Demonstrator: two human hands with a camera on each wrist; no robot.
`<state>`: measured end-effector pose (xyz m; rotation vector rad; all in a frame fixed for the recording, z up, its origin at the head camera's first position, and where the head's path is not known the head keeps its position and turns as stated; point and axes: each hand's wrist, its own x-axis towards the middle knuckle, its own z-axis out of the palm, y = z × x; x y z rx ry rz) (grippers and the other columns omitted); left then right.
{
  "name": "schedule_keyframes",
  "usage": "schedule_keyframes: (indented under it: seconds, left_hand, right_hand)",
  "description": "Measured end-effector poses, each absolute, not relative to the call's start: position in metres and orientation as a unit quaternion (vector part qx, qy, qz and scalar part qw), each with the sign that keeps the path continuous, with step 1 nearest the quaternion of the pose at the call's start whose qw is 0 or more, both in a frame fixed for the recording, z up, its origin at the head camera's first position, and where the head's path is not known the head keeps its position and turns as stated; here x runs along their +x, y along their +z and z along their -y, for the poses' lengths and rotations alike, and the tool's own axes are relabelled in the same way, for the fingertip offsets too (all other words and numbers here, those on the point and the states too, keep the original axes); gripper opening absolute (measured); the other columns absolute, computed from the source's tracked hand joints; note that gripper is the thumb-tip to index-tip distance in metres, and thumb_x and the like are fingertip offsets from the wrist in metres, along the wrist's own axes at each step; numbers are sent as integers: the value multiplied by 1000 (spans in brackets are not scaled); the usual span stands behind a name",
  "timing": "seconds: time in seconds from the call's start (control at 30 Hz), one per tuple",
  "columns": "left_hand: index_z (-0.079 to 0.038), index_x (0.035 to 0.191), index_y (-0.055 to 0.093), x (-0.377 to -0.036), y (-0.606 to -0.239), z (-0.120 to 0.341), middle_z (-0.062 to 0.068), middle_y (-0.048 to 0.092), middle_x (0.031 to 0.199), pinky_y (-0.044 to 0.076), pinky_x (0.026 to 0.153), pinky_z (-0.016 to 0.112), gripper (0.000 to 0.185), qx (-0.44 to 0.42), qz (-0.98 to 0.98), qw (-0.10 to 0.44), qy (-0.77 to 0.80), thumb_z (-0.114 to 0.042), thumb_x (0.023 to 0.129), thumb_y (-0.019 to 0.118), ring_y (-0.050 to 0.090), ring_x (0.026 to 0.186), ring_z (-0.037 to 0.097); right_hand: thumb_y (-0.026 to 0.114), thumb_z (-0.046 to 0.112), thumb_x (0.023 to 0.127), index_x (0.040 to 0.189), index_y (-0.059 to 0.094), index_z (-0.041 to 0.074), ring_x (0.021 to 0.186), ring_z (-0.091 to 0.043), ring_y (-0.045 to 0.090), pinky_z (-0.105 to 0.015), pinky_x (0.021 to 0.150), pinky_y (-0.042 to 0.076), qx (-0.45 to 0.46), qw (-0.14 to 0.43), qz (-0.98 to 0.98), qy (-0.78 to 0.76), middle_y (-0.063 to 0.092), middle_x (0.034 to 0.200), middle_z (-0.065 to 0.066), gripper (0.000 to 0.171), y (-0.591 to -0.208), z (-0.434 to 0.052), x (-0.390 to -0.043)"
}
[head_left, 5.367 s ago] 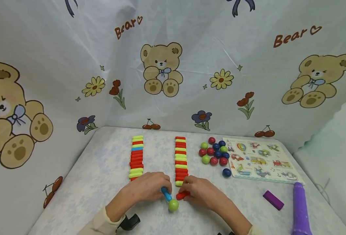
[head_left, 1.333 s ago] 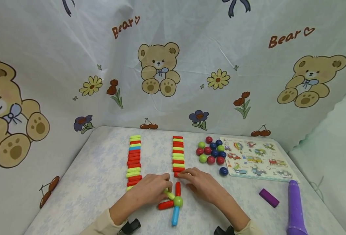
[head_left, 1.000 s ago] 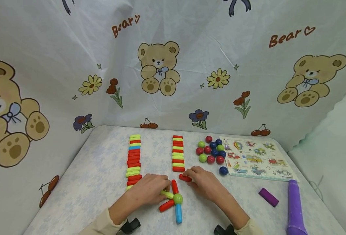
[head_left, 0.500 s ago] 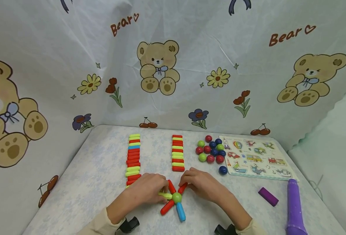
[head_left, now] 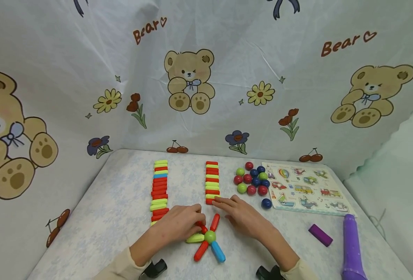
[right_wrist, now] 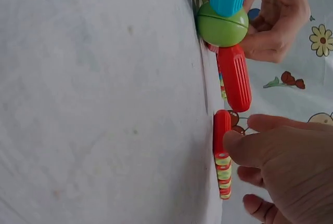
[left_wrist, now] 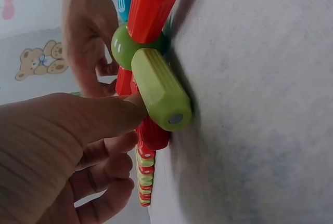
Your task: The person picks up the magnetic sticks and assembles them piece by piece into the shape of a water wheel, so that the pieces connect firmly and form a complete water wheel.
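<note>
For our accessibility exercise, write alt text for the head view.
Two hands work on a green ball with five sticks fanned around it: the left hand touches it, the right hand reaches to a row of sticks.

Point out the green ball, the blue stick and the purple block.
green ball (head_left: 210, 236), head view, top of the ball.
blue stick (head_left: 218, 251), head view, middle of its length.
purple block (head_left: 320, 235), head view, top face.
</note>
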<state>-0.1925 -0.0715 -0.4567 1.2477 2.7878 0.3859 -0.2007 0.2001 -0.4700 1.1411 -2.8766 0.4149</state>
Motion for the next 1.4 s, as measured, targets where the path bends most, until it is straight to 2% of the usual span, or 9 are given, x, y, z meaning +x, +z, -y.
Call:
schedule_keyframes:
  seconds: [0.07, 0.17, 0.27, 0.37, 0.47, 0.73, 0.9, 1.07, 1.4]
  left_hand:
    - [-25, 103, 80, -192, -456, 71, -9, 60, 94, 44, 62, 18, 7, 402, -906, 34, 126, -24, 97, 84, 48, 67, 0]
    - [-24, 101, 80, -191, -455, 71, -9, 59, 94, 44, 62, 18, 7, 399, -908, 39, 125, -24, 96, 85, 48, 68, 0]
    - [-23, 98, 78, -191, -453, 71, -10, 58, 93, 45, 63, 18, 9, 394, -910, 47, 121, -25, 95, 86, 48, 68, 0]
    - [-23, 95, 75, -190, -452, 71, -11, 58, 90, 45, 62, 19, 12, 387, -913, 54, 116, -25, 94, 86, 49, 68, 1]
    - [-23, 93, 72, -190, -452, 72, -13, 57, 85, 44, 62, 21, 15, 381, -915, 59, 117, -25, 94, 86, 49, 67, 2]
    - [-22, 90, 69, -190, -450, 73, -13, 55, 80, 44, 60, 21, 19, 385, -914, 57, 118, -26, 93, 88, 48, 65, 2]
    - [-22, 90, 71, -189, -449, 73, -13, 56, 79, 44, 59, 21, 18, 386, -913, 55, 121, -26, 92, 88, 47, 65, 2]
    - [-22, 91, 73, -188, -448, 74, -13, 58, 79, 44, 60, 20, 17, 388, -912, 55, 120, -25, 91, 89, 48, 65, 2]
    - [-24, 107, 80, -184, -445, 64, -11, 66, 98, 43, 63, 14, 18, 445, -882, 26, 152, -35, 93, 87, 49, 71, -3]
  right_hand:
    - [78, 5, 98, 156, 59, 16, 104, -15, 54, -25, 82, 54, 359, 16, 924, 129, 61, 154, 0, 61, -473, -202, -202]
    - [79, 10, 99, 152, 63, 15, 109, -17, 58, -30, 89, 57, 347, 25, 929, 124, 67, 146, -1, 55, -475, -204, -204]
    - [83, 15, 97, 141, 71, 14, 112, -19, 62, -38, 96, 59, 338, 41, 933, 117, 72, 130, -2, 46, -475, -203, -206]
    - [86, 15, 93, 127, 77, 13, 105, -18, 63, -36, 92, 60, 325, 48, 937, 115, 73, 115, -1, 35, -475, -203, -207]
    - [87, 9, 92, 117, 79, 14, 101, -17, 63, -34, 88, 61, 319, 43, 940, 115, 74, 109, -1, 27, -474, -203, -207]
    - [82, 1, 93, 115, 78, 19, 110, -15, 66, -36, 96, 60, 357, 23, 922, 148, 73, 114, 6, 29, -466, -202, -204]
    - [82, 2, 94, 113, 79, 21, 108, -13, 63, -30, 95, 59, 393, -1, 905, 163, 72, 114, 8, 27, -459, -197, -200]
    - [83, 2, 94, 111, 78, 21, 107, -12, 63, -28, 95, 58, 405, 3, 900, 159, 72, 113, 8, 26, -459, -193, -197]
    - [83, 1, 93, 111, 79, 20, 107, -12, 63, -29, 95, 59, 409, 8, 898, 163, 72, 113, 7, 27, -460, -193, -197]
